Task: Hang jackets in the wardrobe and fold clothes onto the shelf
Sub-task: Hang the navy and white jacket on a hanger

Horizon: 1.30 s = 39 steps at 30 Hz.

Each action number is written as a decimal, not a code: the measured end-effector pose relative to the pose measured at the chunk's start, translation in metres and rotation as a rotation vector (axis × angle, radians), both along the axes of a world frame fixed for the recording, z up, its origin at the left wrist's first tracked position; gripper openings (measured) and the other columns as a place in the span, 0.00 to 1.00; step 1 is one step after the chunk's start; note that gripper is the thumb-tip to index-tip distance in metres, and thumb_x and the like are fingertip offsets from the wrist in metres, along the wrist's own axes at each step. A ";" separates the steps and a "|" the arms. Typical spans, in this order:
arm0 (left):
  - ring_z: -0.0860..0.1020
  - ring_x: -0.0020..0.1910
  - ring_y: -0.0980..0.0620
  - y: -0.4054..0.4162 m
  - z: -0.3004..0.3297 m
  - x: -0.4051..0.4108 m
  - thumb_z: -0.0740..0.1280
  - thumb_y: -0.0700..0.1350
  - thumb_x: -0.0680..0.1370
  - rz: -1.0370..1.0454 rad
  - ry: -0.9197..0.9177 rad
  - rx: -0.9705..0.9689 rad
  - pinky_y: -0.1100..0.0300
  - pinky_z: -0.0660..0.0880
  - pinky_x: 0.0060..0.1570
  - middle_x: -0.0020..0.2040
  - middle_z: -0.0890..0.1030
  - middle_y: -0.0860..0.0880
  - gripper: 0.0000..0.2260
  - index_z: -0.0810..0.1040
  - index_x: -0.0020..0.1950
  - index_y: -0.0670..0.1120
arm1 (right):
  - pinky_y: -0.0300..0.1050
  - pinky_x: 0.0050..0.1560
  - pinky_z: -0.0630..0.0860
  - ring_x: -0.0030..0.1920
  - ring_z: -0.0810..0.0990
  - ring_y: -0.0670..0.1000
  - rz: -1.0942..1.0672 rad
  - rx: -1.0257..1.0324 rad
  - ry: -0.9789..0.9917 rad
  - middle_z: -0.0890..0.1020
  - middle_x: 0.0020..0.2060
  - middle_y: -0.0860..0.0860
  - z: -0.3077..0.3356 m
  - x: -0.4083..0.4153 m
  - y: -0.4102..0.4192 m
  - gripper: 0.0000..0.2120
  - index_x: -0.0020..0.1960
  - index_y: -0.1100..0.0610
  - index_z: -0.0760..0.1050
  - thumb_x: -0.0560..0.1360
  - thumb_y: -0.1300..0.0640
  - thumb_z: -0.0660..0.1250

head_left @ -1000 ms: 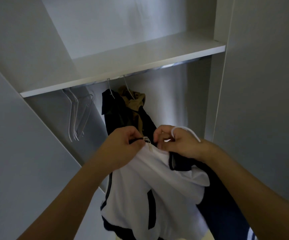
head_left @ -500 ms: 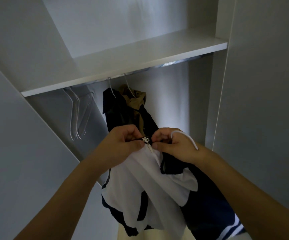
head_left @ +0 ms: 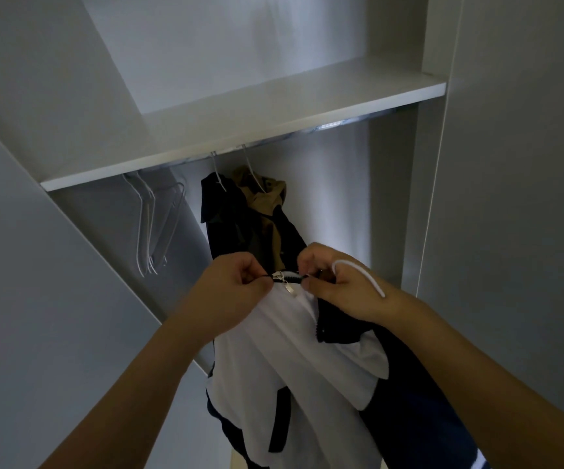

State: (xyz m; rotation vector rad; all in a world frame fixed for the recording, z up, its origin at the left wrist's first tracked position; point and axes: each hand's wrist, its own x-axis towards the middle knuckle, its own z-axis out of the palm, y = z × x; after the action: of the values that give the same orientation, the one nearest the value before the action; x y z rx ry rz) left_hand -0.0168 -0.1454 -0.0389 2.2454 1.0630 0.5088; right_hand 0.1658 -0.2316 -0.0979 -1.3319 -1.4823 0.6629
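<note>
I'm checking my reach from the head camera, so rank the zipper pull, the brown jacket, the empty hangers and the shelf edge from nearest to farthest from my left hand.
From the left hand:
1. Zipper pull, right at its fingertips, to the right.
2. Brown jacket, hanging on the rail above and slightly right.
3. Empty hangers, up and to the left, about as far as the brown jacket; too close to call.
4. Shelf edge, above everything.

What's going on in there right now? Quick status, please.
Left hand and right hand both pinch the white jacket beside its zipper pull. White hanger hooked over right hand. Nothing blocking.
</note>
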 end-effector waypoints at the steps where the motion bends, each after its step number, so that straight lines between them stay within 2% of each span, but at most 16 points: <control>1: 0.74 0.28 0.61 0.000 -0.001 0.002 0.71 0.44 0.75 0.000 -0.009 0.008 0.72 0.69 0.27 0.33 0.81 0.47 0.08 0.78 0.36 0.51 | 0.46 0.39 0.72 0.38 0.75 0.58 0.001 0.010 -0.022 0.78 0.40 0.57 -0.001 -0.001 -0.001 0.09 0.46 0.51 0.74 0.76 0.65 0.64; 2: 0.74 0.28 0.61 0.000 -0.002 0.003 0.71 0.44 0.75 0.001 -0.015 0.009 0.72 0.69 0.27 0.32 0.80 0.47 0.08 0.79 0.36 0.51 | 0.45 0.38 0.71 0.35 0.73 0.55 0.014 0.012 -0.026 0.76 0.37 0.55 -0.002 -0.002 -0.002 0.08 0.44 0.51 0.74 0.75 0.64 0.64; 4: 0.74 0.28 0.60 0.000 -0.001 0.006 0.71 0.43 0.75 0.008 -0.038 -0.027 0.72 0.69 0.27 0.32 0.80 0.47 0.07 0.79 0.36 0.50 | 0.38 0.35 0.69 0.32 0.71 0.44 0.042 0.015 -0.032 0.74 0.34 0.47 -0.001 -0.002 -0.003 0.06 0.42 0.51 0.73 0.73 0.55 0.70; 6: 0.74 0.27 0.60 0.001 0.000 0.009 0.71 0.42 0.74 0.008 -0.066 -0.079 0.72 0.69 0.26 0.30 0.79 0.49 0.07 0.80 0.36 0.49 | 0.37 0.35 0.70 0.34 0.72 0.41 0.028 0.006 -0.047 0.76 0.36 0.46 0.000 -0.002 -0.003 0.13 0.41 0.51 0.74 0.69 0.46 0.75; 7: 0.74 0.27 0.60 0.001 0.001 0.009 0.71 0.42 0.74 0.000 -0.071 -0.093 0.72 0.69 0.26 0.30 0.78 0.49 0.07 0.80 0.36 0.48 | 0.38 0.36 0.71 0.35 0.73 0.42 0.006 0.003 -0.058 0.77 0.37 0.46 0.000 -0.003 -0.001 0.12 0.40 0.51 0.75 0.68 0.45 0.75; 11: 0.74 0.29 0.56 0.001 0.004 0.010 0.71 0.40 0.74 -0.065 -0.076 -0.102 0.71 0.69 0.29 0.32 0.79 0.42 0.06 0.80 0.37 0.45 | 0.38 0.42 0.73 0.40 0.76 0.43 -0.027 0.020 -0.104 0.79 0.40 0.47 -0.001 -0.002 0.003 0.05 0.41 0.50 0.78 0.74 0.53 0.72; 13: 0.74 0.30 0.55 0.001 0.003 0.009 0.71 0.39 0.75 -0.102 -0.074 -0.089 0.69 0.69 0.30 0.33 0.79 0.40 0.05 0.79 0.38 0.44 | 0.38 0.46 0.73 0.43 0.77 0.44 -0.007 0.024 -0.085 0.78 0.43 0.49 0.000 0.001 0.003 0.06 0.41 0.48 0.78 0.76 0.57 0.70; 17: 0.72 0.28 0.56 -0.002 -0.001 0.013 0.71 0.39 0.75 -0.160 -0.036 -0.025 0.66 0.69 0.30 0.31 0.77 0.46 0.07 0.78 0.38 0.45 | 0.33 0.54 0.70 0.47 0.75 0.41 0.035 -0.012 0.136 0.73 0.49 0.49 0.004 0.002 0.000 0.11 0.40 0.52 0.78 0.78 0.64 0.65; 21: 0.72 0.30 0.57 -0.007 -0.006 0.017 0.70 0.43 0.76 -0.162 0.029 -0.002 0.65 0.69 0.32 0.31 0.76 0.48 0.09 0.76 0.37 0.50 | 0.34 0.49 0.68 0.43 0.74 0.42 0.023 -0.041 0.281 0.72 0.43 0.48 -0.001 0.007 0.001 0.12 0.35 0.59 0.78 0.76 0.68 0.65; 24: 0.72 0.30 0.57 -0.008 -0.004 0.019 0.70 0.42 0.76 -0.165 0.010 -0.098 0.62 0.69 0.35 0.28 0.73 0.53 0.11 0.75 0.34 0.50 | 0.36 0.46 0.69 0.41 0.74 0.44 0.045 -0.050 0.380 0.73 0.41 0.47 0.000 0.011 0.001 0.10 0.35 0.64 0.77 0.75 0.69 0.66; 26: 0.72 0.31 0.56 -0.007 -0.001 0.018 0.70 0.40 0.75 -0.159 -0.047 -0.140 0.60 0.69 0.36 0.27 0.73 0.53 0.12 0.75 0.33 0.50 | 0.34 0.46 0.69 0.41 0.74 0.44 0.069 -0.036 0.331 0.73 0.41 0.49 0.004 0.012 0.000 0.10 0.34 0.62 0.77 0.74 0.64 0.66; 29: 0.74 0.30 0.58 -0.009 0.002 0.016 0.69 0.42 0.76 -0.160 -0.067 -0.062 0.65 0.71 0.35 0.30 0.77 0.53 0.11 0.77 0.35 0.53 | 0.34 0.42 0.69 0.37 0.72 0.44 0.152 -0.082 0.307 0.73 0.36 0.48 0.015 0.012 -0.003 0.14 0.30 0.49 0.76 0.74 0.58 0.64; 32: 0.75 0.30 0.61 -0.014 -0.001 0.015 0.68 0.43 0.77 -0.167 -0.101 0.008 0.70 0.71 0.33 0.31 0.78 0.58 0.09 0.78 0.37 0.54 | 0.36 0.34 0.68 0.31 0.71 0.45 0.211 -0.155 0.398 0.73 0.28 0.48 0.019 0.012 -0.004 0.13 0.31 0.54 0.74 0.74 0.57 0.64; 35: 0.75 0.31 0.58 -0.020 -0.003 0.016 0.68 0.44 0.77 -0.157 -0.079 0.031 0.62 0.73 0.36 0.31 0.78 0.57 0.10 0.76 0.37 0.53 | 0.35 0.34 0.69 0.31 0.72 0.45 0.223 -0.166 0.351 0.73 0.28 0.49 0.014 0.016 -0.001 0.13 0.31 0.56 0.74 0.75 0.58 0.65; 37: 0.75 0.31 0.57 -0.018 -0.001 0.011 0.68 0.43 0.77 -0.146 -0.040 0.038 0.61 0.73 0.36 0.31 0.78 0.56 0.10 0.76 0.36 0.53 | 0.34 0.35 0.68 0.30 0.72 0.43 0.103 -0.100 0.345 0.74 0.27 0.47 0.006 0.027 0.000 0.16 0.28 0.52 0.75 0.74 0.62 0.67; 39: 0.72 0.29 0.59 -0.012 0.006 -0.002 0.68 0.41 0.77 -0.132 -0.077 -0.026 0.66 0.69 0.33 0.29 0.76 0.56 0.13 0.77 0.35 0.55 | 0.36 0.36 0.68 0.30 0.73 0.42 -0.145 0.000 0.498 0.75 0.28 0.49 0.001 0.050 -0.007 0.11 0.28 0.53 0.77 0.68 0.61 0.71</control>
State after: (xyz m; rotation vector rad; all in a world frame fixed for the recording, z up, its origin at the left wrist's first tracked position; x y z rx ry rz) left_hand -0.0186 -0.1570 -0.0326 2.2365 0.8718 0.5175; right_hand 0.2162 -0.2387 -0.0966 -1.1539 -0.9761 0.8275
